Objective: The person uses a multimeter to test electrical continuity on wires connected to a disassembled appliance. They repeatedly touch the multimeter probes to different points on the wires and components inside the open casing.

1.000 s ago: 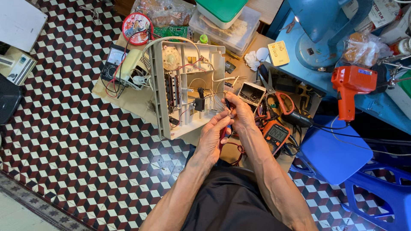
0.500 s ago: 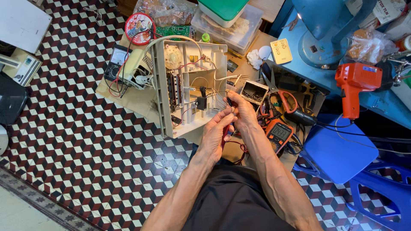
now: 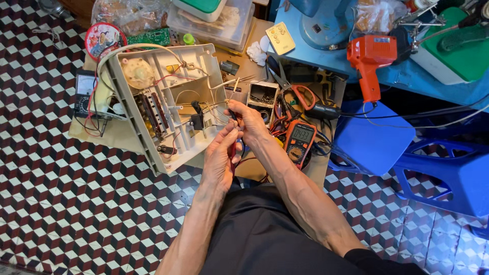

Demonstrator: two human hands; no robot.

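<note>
Beige plastic housing (image 3: 168, 102) lies open-side up on cardboard at 10 o'clock, wiring exposed for access. Left hand (image 3: 220, 162) curled, pinching red-handled tool (image 3: 233, 150) between thumb and fingers. Right hand (image 3: 249, 119) pinches thin wires (image 3: 218, 109) pulled from housing, held taut near tool tip. Orange multimeter (image 3: 300, 138) at 3 o'clock, just beside wrist. Scissors (image 3: 293, 89), cable tangle crowd 2 o'clock. Analog meter (image 3: 84, 94) far 9 o'clock.

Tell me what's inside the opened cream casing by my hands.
Inside the casing: a round tan disc, a dark ribbed block, a black part, and red and white wires. The left hand and right hand cover its right edge; anything beneath the parts is hidden.
</note>
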